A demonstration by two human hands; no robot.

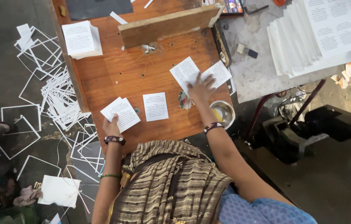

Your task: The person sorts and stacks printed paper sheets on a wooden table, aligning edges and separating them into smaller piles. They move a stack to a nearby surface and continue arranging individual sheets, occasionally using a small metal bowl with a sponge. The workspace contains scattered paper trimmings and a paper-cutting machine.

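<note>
My left hand [111, 125] grips the near edge of a small stack of white printed slips [120, 113] on the wooden table [113, 72]. My right hand [200, 88] lies flat, fingers spread, on two white printed slips [185, 71] further right. A single printed slip [155, 106] lies between the two hands. A small steel bowl [222, 112] sits at the table's near right corner, just beside my right wrist.
A stack of printed sheets [81, 39] rests at the table's far left. A wooden block [169, 25] stands across the back. Large piles of printed paper [320, 33] cover the stone surface on the right. White paper offcuts [51, 91] litter the floor on the left.
</note>
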